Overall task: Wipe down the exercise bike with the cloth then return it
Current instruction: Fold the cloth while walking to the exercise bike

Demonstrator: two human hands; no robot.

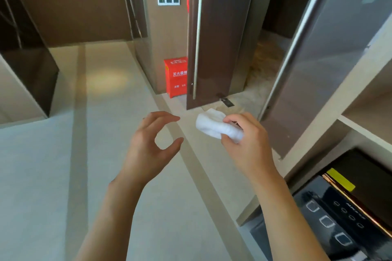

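Observation:
A bunched white cloth [214,126] is held in front of me, over the floor, in my right hand [248,142], whose fingers and thumb pinch its right end. My left hand [151,144] hovers a little to the left of the cloth, empty, with curled fingers and thumb apart. The two hands do not touch. No exercise bike shows in the head view.
A red fire extinguisher box [176,76] stands on the floor by a brown open door [214,34]. Shelving [360,121] with a glass door [331,48] rises at right; a black appliance with buttons [339,218] sits low in it. Pale floor [53,176] stretches left.

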